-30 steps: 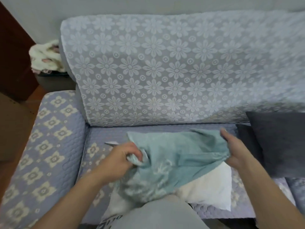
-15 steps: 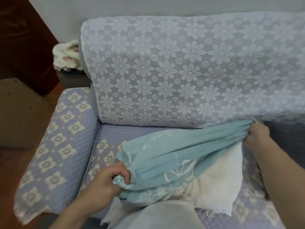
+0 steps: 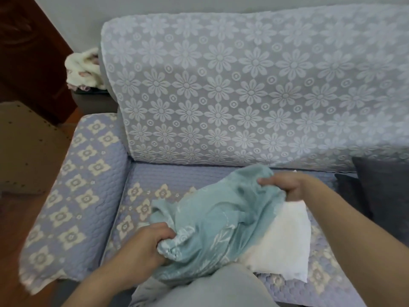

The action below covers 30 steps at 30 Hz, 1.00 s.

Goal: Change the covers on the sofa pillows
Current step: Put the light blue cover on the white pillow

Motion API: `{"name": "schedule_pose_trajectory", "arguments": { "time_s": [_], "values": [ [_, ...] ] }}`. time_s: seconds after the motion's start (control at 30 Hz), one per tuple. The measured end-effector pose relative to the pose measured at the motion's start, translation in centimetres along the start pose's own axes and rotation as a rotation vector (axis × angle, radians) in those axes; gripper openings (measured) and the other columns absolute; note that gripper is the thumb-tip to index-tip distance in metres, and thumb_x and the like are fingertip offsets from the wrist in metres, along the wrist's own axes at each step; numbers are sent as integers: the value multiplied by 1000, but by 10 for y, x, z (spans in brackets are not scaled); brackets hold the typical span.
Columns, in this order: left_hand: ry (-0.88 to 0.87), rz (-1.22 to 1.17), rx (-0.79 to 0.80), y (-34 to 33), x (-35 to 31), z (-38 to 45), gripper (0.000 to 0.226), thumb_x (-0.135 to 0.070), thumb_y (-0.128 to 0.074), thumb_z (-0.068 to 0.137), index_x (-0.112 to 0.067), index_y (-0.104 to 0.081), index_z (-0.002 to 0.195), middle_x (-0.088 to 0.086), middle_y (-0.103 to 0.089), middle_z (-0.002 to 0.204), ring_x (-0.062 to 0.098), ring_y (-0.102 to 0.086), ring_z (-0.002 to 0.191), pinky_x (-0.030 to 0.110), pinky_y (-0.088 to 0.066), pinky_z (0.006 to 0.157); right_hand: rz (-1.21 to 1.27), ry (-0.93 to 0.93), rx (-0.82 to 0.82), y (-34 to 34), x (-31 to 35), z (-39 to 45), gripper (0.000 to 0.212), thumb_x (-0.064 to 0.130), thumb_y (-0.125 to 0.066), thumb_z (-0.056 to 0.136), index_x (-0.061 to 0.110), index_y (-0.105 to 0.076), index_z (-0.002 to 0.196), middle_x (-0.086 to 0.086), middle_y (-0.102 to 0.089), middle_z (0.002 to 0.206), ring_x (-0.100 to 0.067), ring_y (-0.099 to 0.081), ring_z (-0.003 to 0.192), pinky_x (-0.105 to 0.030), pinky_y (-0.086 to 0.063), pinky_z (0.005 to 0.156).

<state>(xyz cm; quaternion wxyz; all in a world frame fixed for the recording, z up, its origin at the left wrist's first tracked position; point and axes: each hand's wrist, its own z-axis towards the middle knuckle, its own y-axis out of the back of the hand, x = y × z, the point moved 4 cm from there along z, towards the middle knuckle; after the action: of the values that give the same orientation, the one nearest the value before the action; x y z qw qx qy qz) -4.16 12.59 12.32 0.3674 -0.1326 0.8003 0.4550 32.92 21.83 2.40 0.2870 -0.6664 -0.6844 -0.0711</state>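
A teal pillow cover [image 3: 219, 220] with a pale leaf print lies bunched over a white bare pillow [image 3: 285, 244] on the sofa seat [image 3: 143, 178]. My left hand [image 3: 146, 249] grips the cover's near left edge in a fist. My right hand [image 3: 285, 185] grips the far right edge, just above the pillow's upper corner. The pillow's right half shows; its left part is hidden under the cover. A grey-clad knee [image 3: 212, 289] rises in front of both.
Dark grey pillows [image 3: 380, 191] stand at the seat's right end. The flower-patterned backrest [image 3: 243, 85] is behind, the quilted armrest [image 3: 73, 191] at left. A cream fluffy bundle [image 3: 84, 69] sits on a dark side table; a brown box [image 3: 24, 147] stands on the floor.
My right hand has come back left and toward me, so the stretched cover has gone slack and bunched. My left hand keeps its grip near the same spot.
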Motion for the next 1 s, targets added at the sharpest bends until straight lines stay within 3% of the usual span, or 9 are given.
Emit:
{"name": "schedule_pose_trajectory", "arguments": {
  "time_s": [0.07, 0.13, 0.23, 0.37, 0.47, 0.6, 0.67, 0.83, 1.0],
  "values": [
    [-82, 42, -7, -6, -1, -3, 49, -11, -80, 73, -54, -56, 73, -22, -55, 79, -5, -55, 73, 14, -34, 60, 312, 289, 11, -10, 40, -1, 78, 27, -100, 49, 1, -67, 114, -17, -73, 111, -27, -72, 98, -45, -58, 90],
    [-68, -56, -89, -9, 0, -9, 31, -22, -81, 75, -42, -57, 72, -16, -54, 77, -2, -52, 69, 20, -35, 60, 643, 473, 2, -18, 67, 3, 54, 32, -80, 79, 1, -64, 120, -17, -71, 119, -28, -70, 106, -47, -58, 89],
    [119, -493, -189, -17, 4, -20, 26, -28, -88, 72, -15, -74, 90, -3, -71, 89, 15, -67, 86, 35, -52, 75, 593, 239, -192, -20, 46, 54, 37, 33, -49, 103, 3, -64, 118, -16, -77, 97, -28, -76, 82, -49, -62, 66],
    [387, -905, -398, -31, 9, -34, 87, -50, -101, 34, -13, -77, 110, 9, -77, 109, 26, -73, 104, 42, -59, 91, 113, -98, -349, -10, -17, 90, 43, 40, -56, 101, 3, -63, 120, -17, -74, 100, -29, -72, 90, -51, -60, 79],
    [483, -1029, -545, -28, 13, -37, 83, -42, -100, 49, -12, -71, 121, 13, -73, 119, 37, -68, 114, 59, -48, 104, 186, -107, -315, -15, -21, 76, 28, 27, -56, 101, 0, -64, 103, -18, -71, 99, -30, -71, 83, -44, -60, 67],
    [447, -837, -478, -8, 8, -27, 32, -8, -69, 90, -16, -71, 121, 2, -76, 114, 24, -71, 109, 43, -58, 92, 301, -63, -281, 4, -28, 69, 20, 8, -51, 100, -3, -65, 109, -19, -74, 102, -29, -73, 81, -42, -63, 65],
    [436, -725, -547, 7, 7, -26, 26, 3, -64, 92, -15, -74, 107, -2, -79, 97, 14, -75, 92, 23, -60, 73, 342, 4, -495, 32, -37, 71, 19, 5, -51, 99, 1, -67, 108, -19, -74, 101, -29, -72, 80, -40, -60, 69],
    [503, -750, -723, 23, 12, -20, 26, 7, -61, 93, -14, -75, 98, 0, -79, 84, 17, -75, 78, 21, -57, 56, -121, 248, -1082, 73, -34, 57, 32, 7, -51, 81, 15, -71, 105, -19, -66, 107, -36, -62, 100, -38, -50, 91],
    [333, -688, -490, 25, -22, -1, 29, 11, -71, 82, -12, -77, 98, 4, -79, 95, 20, -75, 91, 31, -62, 77, -1016, 114, -884, 49, -7, 48, 34, 22, -58, 85, 5, -64, 114, -25, -60, 124, -40, -55, 119, -39, -44, 99]
  ]
}}
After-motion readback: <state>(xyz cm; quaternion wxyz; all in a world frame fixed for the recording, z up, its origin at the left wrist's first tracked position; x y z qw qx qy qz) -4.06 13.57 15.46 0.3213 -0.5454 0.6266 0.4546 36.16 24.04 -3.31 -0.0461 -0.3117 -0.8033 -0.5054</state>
